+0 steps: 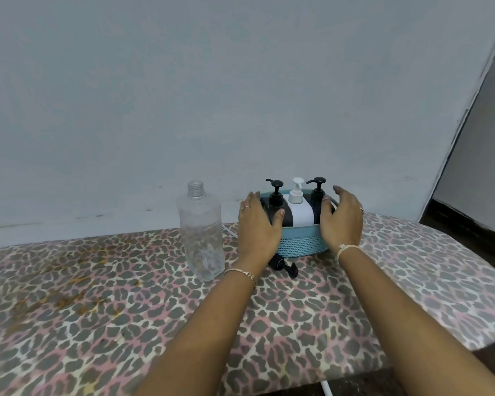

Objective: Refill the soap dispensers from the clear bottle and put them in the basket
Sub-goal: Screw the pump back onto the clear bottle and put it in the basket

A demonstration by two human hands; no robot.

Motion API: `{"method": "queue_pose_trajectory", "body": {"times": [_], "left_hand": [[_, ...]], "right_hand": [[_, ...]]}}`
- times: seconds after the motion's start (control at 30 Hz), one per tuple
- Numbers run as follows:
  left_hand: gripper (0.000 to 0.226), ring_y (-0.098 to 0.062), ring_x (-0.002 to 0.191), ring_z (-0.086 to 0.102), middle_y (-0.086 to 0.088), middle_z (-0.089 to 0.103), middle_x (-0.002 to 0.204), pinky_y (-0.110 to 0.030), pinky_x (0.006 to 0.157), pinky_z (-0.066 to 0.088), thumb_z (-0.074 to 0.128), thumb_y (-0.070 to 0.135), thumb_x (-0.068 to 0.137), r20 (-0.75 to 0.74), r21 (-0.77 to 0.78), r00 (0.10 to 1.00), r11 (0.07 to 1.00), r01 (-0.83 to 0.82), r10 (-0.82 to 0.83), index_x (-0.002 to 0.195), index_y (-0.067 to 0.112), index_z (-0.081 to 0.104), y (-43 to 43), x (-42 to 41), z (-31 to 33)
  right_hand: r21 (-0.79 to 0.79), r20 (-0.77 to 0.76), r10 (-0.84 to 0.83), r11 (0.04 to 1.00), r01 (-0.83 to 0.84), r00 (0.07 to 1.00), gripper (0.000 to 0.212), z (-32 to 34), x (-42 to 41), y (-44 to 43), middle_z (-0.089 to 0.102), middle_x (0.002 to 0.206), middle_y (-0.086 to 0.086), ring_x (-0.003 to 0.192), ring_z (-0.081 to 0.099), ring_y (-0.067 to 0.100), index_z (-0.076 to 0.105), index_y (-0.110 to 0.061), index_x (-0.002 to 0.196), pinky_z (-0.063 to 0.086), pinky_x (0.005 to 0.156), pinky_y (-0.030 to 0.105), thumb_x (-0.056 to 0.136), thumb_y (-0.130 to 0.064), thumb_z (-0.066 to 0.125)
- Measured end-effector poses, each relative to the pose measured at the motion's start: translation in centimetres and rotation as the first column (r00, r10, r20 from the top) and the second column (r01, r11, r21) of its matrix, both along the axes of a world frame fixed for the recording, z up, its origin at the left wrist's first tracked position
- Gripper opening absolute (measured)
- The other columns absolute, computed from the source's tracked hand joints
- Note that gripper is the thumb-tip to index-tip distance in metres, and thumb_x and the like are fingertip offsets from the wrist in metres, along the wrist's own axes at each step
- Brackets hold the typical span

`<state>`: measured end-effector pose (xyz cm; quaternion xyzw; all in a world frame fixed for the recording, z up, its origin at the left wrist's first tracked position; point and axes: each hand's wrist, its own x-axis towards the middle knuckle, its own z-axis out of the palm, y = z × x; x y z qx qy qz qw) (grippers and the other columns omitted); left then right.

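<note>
A light blue woven basket [303,241] stands at the back of the board against the wall. Three dispensers stand inside it: a black one [276,195] on the left, a white one [297,201] in the middle, and another black one [317,191] on the right. My left hand [256,224] holds the basket's left side, thumb over the rim. My right hand [342,221] curves round its right side, fingers partly lifted. The clear bottle [202,232] stands uncapped and nearly empty to the left. A loose black pump cap [283,265] lies in front of the basket.
The leopard-print ironing board [126,310] has brown stains on its left part. Its rounded end lies to the right. A white cord [326,388] hangs under the front edge. A pale wall rises right behind the basket.
</note>
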<state>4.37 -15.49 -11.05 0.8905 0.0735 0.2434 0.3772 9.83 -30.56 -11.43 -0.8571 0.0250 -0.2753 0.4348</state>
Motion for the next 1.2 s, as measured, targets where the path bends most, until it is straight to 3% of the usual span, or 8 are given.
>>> {"method": "queue_pose_trajectory", "body": {"times": [0.17,0.33,0.47,0.67,0.87,1.0,1.1,1.2], "left_hand": [[0.047,-0.016,0.123,0.047,0.002,0.053,0.131,-0.033,0.106,0.04,0.061,0.032,0.091,-0.053,0.059,0.998,0.998,0.034,-0.031,0.132,0.017,0.047,0.4,-4.9,-2.6],[0.036,-0.017,0.104,0.059,-0.001,0.064,0.117,-0.035,0.093,0.051,0.064,0.031,0.088,-0.257,0.252,0.965,0.961,0.118,-0.051,0.12,0.017,0.061,1.8,-8.2,-5.6],[0.044,-0.022,0.115,0.053,-0.002,0.06,0.125,-0.037,0.094,0.048,0.054,0.045,0.091,-0.337,0.456,0.941,0.88,0.135,0.029,0.124,0.016,0.06,2.5,-9.5,-5.9],[0.049,-0.022,0.119,0.053,-0.001,0.057,0.133,-0.037,0.096,0.047,0.048,0.048,0.094,-0.362,0.479,0.932,0.862,0.164,0.024,0.134,0.02,0.053,2.9,-10.2,-5.9],[0.051,-0.02,0.124,0.049,0.003,0.052,0.139,-0.038,0.1,0.043,0.045,0.049,0.094,-0.358,0.461,0.934,0.873,0.161,0.017,0.138,0.022,0.049,3.0,-10.3,-6.6],[0.053,-0.019,0.125,0.047,0.004,0.05,0.141,-0.037,0.102,0.041,0.044,0.05,0.095,-0.34,0.462,0.94,0.872,0.163,0.005,0.14,0.022,0.047,3.3,-10.4,-6.9],[0.054,-0.02,0.127,0.046,0.004,0.048,0.143,-0.037,0.103,0.04,0.043,0.05,0.095,-0.342,0.468,0.94,0.869,0.161,0.01,0.142,0.022,0.045,3.3,-10.4,-7.0],[0.055,-0.02,0.129,0.044,0.004,0.046,0.145,-0.039,0.106,0.038,0.041,0.05,0.096,-0.34,0.468,0.941,0.869,0.161,0.008,0.143,0.022,0.044,3.2,-10.4,-7.1]], "right_hand": [[0.158,0.106,-0.108,0.983,0.09,0.989,0.031,-2.7,-5.6,0.9,0.048,0.124,0.007,0.114,0.047,0.021,0.045,-0.009,0.122,0.037,0.091,0.027,0.095,-0.022,0.051],[0.083,-0.174,0.056,0.996,-0.042,0.983,0.038,-6.4,-8.2,1.6,0.054,0.107,-0.004,0.103,0.056,0.021,0.042,-0.024,0.108,0.044,0.093,0.044,0.083,-0.044,0.064],[-0.045,-0.306,0.144,0.985,-0.165,0.941,0.051,-6.4,-8.8,2.8,0.06,0.097,-0.013,0.102,0.058,0.015,0.049,-0.031,0.1,0.04,0.097,0.044,0.069,-0.067,0.065],[-0.243,-0.357,0.104,0.949,-0.2,0.928,0.063,-6.1,-9.7,4.4,0.066,0.099,-0.016,0.105,0.057,0.014,0.061,-0.033,0.103,0.031,0.098,0.044,0.062,-0.081,0.058],[-0.326,-0.279,0.032,0.937,-0.125,0.96,0.039,-6.0,-10.1,5.0,0.07,0.093,-0.013,0.097,0.061,0.014,0.063,-0.035,0.102,0.029,0.093,0.038,0.07,-0.057,0.066],[-0.208,-0.293,0.062,0.97,-0.127,0.954,0.026,-5.9,-10.2,5.1,0.063,0.078,-0.016,0.086,0.058,0.013,0.06,-0.034,0.089,0.031,0.093,0.039,0.071,-0.05,0.069],[0.008,-0.219,0.133,0.991,-0.135,0.967,0.024,-5.7,-10.3,5.0,0.061,0.077,-0.015,0.08,0.057,0.01,0.058,-0.033,0.086,0.038,0.091,0.04,0.071,-0.042,0.075],[0.3,-0.107,0.154,0.947,-0.115,0.982,0.025,-4.8,-10.9,5.2,0.064,0.08,-0.009,0.07,0.057,0.006,0.064,-0.026,0.089,0.05,0.073,0.031,0.072,-0.029,0.081]]}}
